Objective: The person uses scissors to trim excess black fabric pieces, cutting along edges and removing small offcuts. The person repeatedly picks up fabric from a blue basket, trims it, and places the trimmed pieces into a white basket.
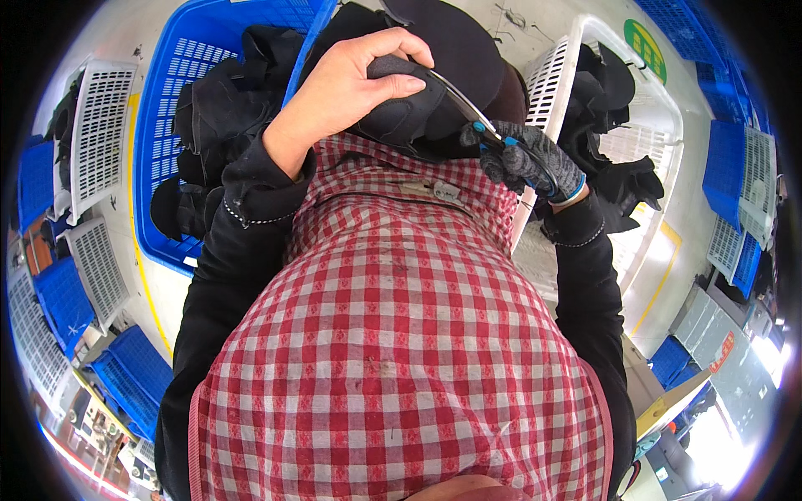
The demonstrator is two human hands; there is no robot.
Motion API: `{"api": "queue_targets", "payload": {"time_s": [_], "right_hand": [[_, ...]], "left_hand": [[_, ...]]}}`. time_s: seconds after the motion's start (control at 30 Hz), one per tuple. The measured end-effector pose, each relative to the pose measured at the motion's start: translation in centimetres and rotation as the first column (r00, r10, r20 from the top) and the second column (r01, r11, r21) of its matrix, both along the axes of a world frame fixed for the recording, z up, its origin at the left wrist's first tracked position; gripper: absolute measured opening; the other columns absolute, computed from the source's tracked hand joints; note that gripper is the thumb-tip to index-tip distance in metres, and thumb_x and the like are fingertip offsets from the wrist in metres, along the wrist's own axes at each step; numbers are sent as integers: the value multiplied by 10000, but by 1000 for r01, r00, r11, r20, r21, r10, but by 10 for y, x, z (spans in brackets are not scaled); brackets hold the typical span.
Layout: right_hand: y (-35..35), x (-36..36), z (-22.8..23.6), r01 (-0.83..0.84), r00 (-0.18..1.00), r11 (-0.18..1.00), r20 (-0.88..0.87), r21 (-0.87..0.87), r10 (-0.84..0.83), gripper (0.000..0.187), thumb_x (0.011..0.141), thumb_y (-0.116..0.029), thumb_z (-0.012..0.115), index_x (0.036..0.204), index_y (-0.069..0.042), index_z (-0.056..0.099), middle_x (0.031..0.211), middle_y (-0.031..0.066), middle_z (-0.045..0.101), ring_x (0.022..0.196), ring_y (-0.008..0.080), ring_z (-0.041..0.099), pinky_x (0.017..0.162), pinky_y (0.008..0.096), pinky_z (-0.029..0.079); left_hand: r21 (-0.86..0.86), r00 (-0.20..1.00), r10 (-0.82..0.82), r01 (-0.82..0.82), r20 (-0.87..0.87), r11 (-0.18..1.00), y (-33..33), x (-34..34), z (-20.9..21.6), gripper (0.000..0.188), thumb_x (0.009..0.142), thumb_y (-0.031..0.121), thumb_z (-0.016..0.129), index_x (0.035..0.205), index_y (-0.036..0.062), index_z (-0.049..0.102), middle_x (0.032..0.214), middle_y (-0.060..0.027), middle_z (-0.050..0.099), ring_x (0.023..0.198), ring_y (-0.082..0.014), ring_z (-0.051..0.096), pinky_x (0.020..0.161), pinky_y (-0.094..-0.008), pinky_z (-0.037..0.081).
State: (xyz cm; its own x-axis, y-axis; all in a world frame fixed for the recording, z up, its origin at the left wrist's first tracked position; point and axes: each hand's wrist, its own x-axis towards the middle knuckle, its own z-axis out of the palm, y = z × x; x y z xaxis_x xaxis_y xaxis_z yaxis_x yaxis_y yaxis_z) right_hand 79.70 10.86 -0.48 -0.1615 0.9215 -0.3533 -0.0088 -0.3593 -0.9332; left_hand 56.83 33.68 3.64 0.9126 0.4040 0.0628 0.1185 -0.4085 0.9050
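Black fabric piece [409,108]: soft, light and floppy by the look of it, held above the red checked apron [401,334].
Left hand [351,83]: bare, grip closed over the piece's top edge.
Right hand [530,159]: gloved, closed on scissors [476,117], blades at the edge beside the left thumb.
Best hold: likely close to the cut line.
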Motion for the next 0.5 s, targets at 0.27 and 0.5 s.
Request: {"api": "queue_targets", "payload": {"time_s": [0.27, 0.5], "right_hand": [[4, 8, 4, -54, 988, 998, 150, 38, 48, 829, 886, -698, 693, 1409, -60, 608, 827, -25, 611, 697, 54, 546, 614, 211, 438], [2, 12, 7, -72, 958, 992, 285, 105, 39, 676, 913, -516, 770, 1396, -65, 622, 862, 1, 642, 764, 100, 601, 718, 262, 512]], "left_hand": [[37, 998, 13, -16, 69, 999, -1, 2, -1, 173, 879, 98, 796, 1029, 82, 711, 976, 6, 698, 927, -143, 682, 874, -273, 536], [43, 998, 33, -35, 53, 998, -2, 1, 1, 169, 873, 112, 809, 1011, 82, 718, 970, 4, 711, 927, -147, 694, 884, -271, 543]]}}
